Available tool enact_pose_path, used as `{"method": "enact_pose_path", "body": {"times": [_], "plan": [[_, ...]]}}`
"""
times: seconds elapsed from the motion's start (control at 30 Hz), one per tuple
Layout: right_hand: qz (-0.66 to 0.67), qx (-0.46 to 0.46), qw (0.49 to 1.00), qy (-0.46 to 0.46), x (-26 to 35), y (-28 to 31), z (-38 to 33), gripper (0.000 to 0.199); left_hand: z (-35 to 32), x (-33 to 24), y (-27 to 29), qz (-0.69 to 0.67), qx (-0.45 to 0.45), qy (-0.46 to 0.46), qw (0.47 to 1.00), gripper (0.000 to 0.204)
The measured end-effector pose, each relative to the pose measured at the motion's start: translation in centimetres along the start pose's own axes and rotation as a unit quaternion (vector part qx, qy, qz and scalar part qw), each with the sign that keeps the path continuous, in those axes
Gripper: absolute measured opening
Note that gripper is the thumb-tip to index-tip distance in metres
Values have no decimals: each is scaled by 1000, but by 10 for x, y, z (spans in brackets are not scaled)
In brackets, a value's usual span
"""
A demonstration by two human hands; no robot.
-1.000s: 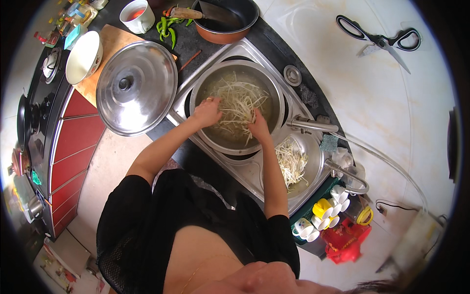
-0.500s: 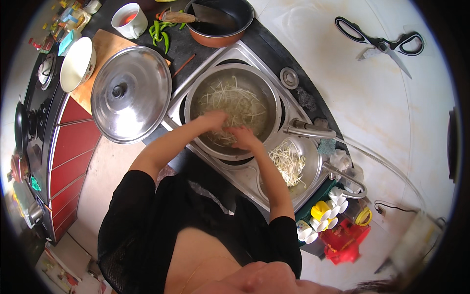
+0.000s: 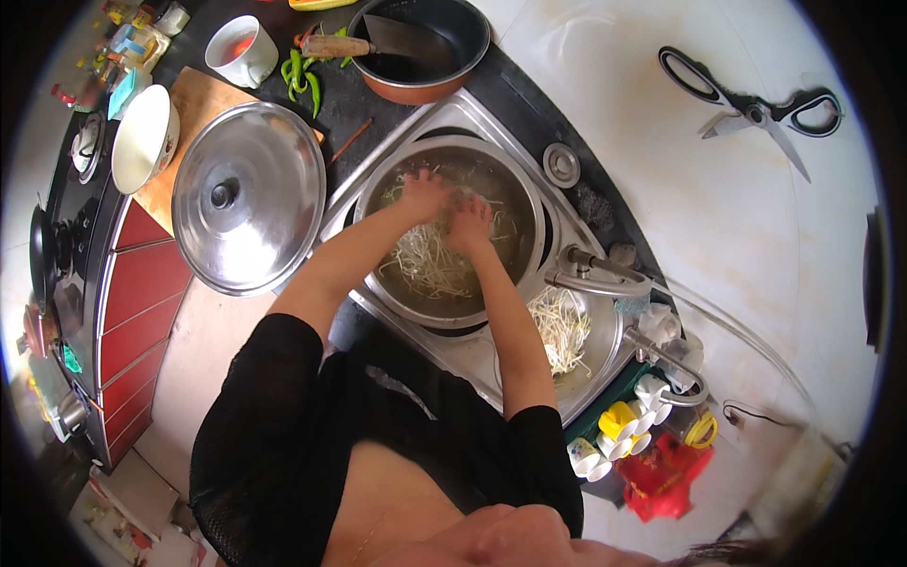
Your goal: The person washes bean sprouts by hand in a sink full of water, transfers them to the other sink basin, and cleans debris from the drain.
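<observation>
Bean sprouts (image 3: pixel 433 265) float in water in a large steel basin (image 3: pixel 378 295) set in the sink. Both arms reach into it. Toward the basin's far side my left hand (image 3: pixel 427 197) lies among the sprouts, its fingers spread and partly under water. Just right of it and a little nearer, my right hand (image 3: pixel 470 227) is also open, fingers stretched forward over the sprouts. Neither hand grips a bunch that I can see. A second heap of bean sprouts (image 3: pixel 559 333) rests in the smaller sink bowl (image 3: pixel 605 345) to the right.
A faucet (image 3: pixel 595 274) stands at the basin's right. The steel lid (image 3: pixel 250 227) lies left, by a cutting board (image 3: pixel 213 90) and a cream bowl (image 3: pixel 145 142). Beyond are green peppers (image 3: pixel 304 80) and a pan (image 3: pixel 420 90) with a cleaver (image 3: pixel 402 38). Cups (image 3: pixel 619 425) stand right.
Both hands have moved from the basin's near side to its far side, and their fingers have spread. The sprouts have shifted, with more gathered at the near side.
</observation>
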State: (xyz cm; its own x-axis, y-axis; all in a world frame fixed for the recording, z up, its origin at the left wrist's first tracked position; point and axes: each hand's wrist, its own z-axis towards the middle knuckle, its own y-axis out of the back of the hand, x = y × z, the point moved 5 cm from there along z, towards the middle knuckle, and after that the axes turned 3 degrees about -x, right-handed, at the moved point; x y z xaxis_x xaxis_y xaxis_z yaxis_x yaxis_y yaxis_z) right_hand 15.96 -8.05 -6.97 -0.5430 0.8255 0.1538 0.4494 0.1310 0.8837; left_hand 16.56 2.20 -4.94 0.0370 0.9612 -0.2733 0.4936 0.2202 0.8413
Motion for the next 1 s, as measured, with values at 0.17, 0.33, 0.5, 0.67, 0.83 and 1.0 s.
{"method": "enact_pose_path", "body": {"times": [0.17,0.33,0.5,0.67,0.83,1.0], "plan": [[-36,67,995,59,21,-25,-42,67,-37,9,-21,-33,71,8,997,51],[5,126,990,55,28,-29,-91,65,-74,-10,-46,-99,108,-11,989,54],[46,107,993,24,26,-49,-106,63,-107,-34,-53,-135,126,-7,983,65],[15,116,993,15,29,-42,-93,40,-104,-25,-65,-177,39,-38,983,61],[174,70,982,-25,17,10,-100,36,-91,-7,-33,-293,-57,-65,952,50],[479,66,874,-44,-7,29,-93,34,-84,0,2,-559,-13,-38,828,43]]}}
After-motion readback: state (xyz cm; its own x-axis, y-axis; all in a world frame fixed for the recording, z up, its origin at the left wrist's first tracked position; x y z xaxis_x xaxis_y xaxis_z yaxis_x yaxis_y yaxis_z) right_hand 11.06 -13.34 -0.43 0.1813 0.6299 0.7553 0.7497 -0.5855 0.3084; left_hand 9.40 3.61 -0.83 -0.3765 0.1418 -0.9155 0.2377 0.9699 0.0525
